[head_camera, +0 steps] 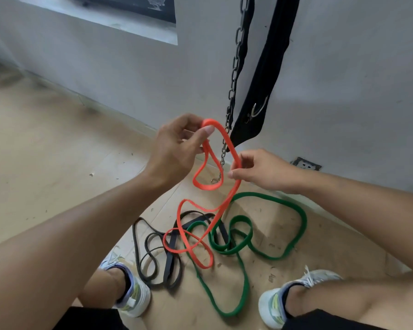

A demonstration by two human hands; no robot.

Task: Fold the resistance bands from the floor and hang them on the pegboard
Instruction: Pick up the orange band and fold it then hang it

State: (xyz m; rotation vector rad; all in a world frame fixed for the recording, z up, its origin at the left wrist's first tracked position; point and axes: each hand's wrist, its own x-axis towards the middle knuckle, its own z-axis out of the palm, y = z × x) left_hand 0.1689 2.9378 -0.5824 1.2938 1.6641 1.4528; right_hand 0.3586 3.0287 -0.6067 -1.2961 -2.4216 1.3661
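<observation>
An orange resistance band [224,206] hangs in loops from both my hands, its lower coils still lying on the floor. My left hand [177,148] pinches the band's top bend between thumb and fingers. My right hand [260,172] grips the band lower, on its right strand. A green band [293,208] lies sprawled on the wooden floor below, tangled with the orange one. Black bands [150,253] lie in a heap to the left of it. No pegboard is in view.
A black chain [236,67] and a black padded belt [265,75] hang against the grey wall behind my hands. A wall socket [306,164] sits low on the right. My two feet in pale sneakers [134,291] flank the bands on the dusty floor.
</observation>
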